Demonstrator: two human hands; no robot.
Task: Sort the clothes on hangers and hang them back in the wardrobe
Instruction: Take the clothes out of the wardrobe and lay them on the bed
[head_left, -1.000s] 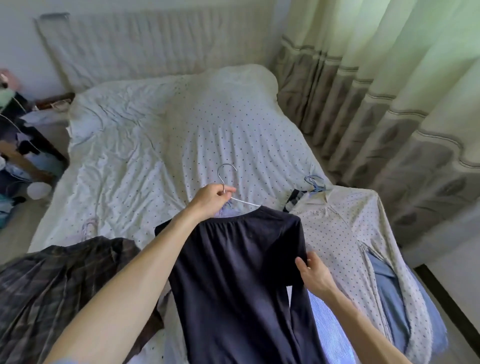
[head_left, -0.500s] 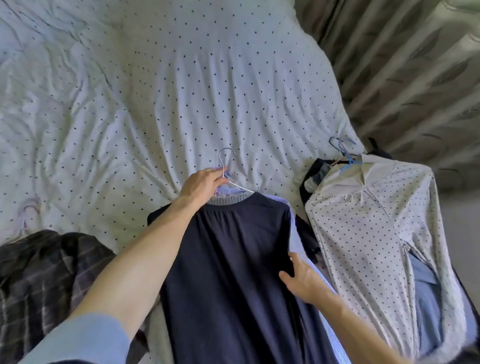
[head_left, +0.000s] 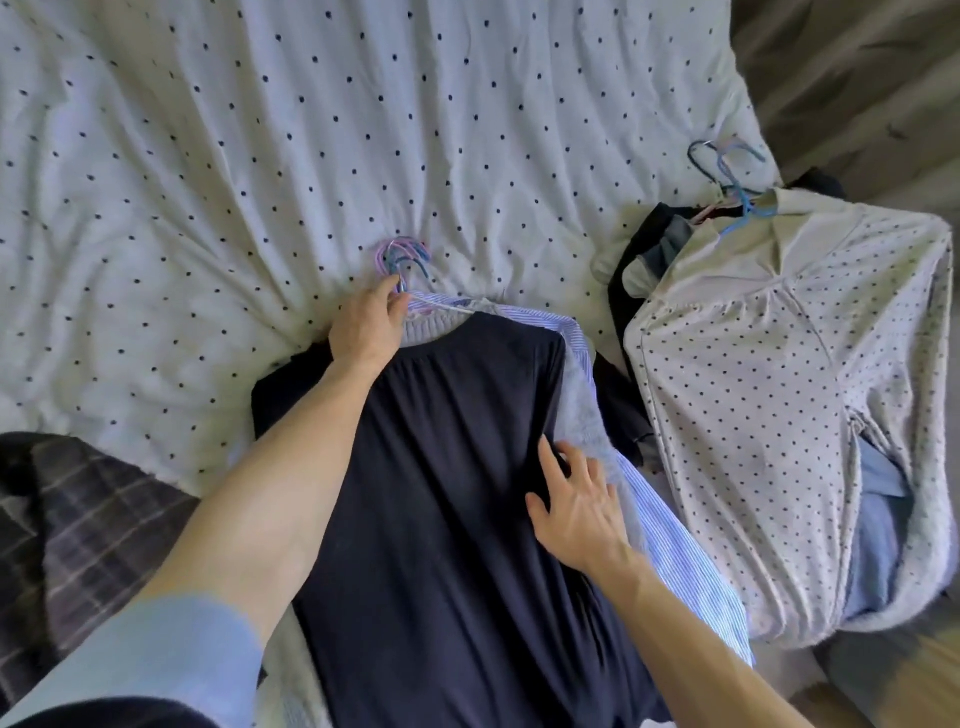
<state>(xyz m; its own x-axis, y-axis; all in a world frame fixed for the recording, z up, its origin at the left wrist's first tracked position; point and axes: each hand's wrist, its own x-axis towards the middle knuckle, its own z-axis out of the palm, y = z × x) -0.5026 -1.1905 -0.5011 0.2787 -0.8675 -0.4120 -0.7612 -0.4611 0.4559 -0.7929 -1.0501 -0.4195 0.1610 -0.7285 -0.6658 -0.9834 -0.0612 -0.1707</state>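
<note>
A dark navy garment (head_left: 447, 499) on a wire hanger lies on top of a pile in the middle of the bed, over a blue striped shirt (head_left: 680, 540) and a pale grey knit. My left hand (head_left: 369, 325) grips the hanger at its neck, just below a bunch of hanger hooks (head_left: 402, 257). Flat on the navy garment's right edge rests my right hand (head_left: 574, 506), fingers spread. To the right lies a second pile topped by a white dotted shirt (head_left: 769, 384) on a blue hanger (head_left: 737, 192).
A white dotted duvet (head_left: 260, 156) covers the bed. A dark plaid garment (head_left: 78, 514) lies at the lower left. Grey curtains (head_left: 852, 73) hang at the upper right, and wooden floor (head_left: 909, 680) shows at the lower right corner.
The navy garment has come down from held above the bed onto the middle pile. My right hand let go of its sleeve edge and now lies flat on it. The view has tilted downward.
</note>
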